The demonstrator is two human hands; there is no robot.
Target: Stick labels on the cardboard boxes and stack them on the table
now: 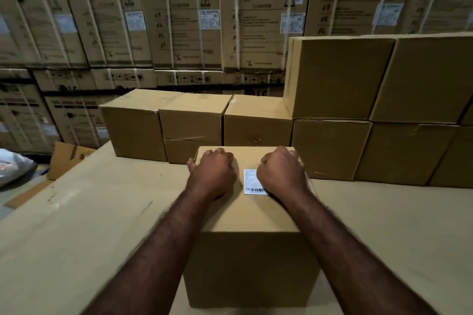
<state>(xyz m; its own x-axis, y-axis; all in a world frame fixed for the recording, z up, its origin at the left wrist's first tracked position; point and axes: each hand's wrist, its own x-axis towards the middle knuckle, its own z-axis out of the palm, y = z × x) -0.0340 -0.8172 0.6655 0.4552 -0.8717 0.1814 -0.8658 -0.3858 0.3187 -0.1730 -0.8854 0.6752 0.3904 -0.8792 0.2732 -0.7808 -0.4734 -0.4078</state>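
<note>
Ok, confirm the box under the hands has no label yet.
No: a white barcode label lies on top of the box, between left hand and right hand.

One wide-angle head view, sitting above and just behind the plain brown cardboard box with a white barcode label (252,215), tilted forward and down onto its top. It's close in, and beyond that box the frame reaches the tall printed washing-machine cartons (179,13).
</note>
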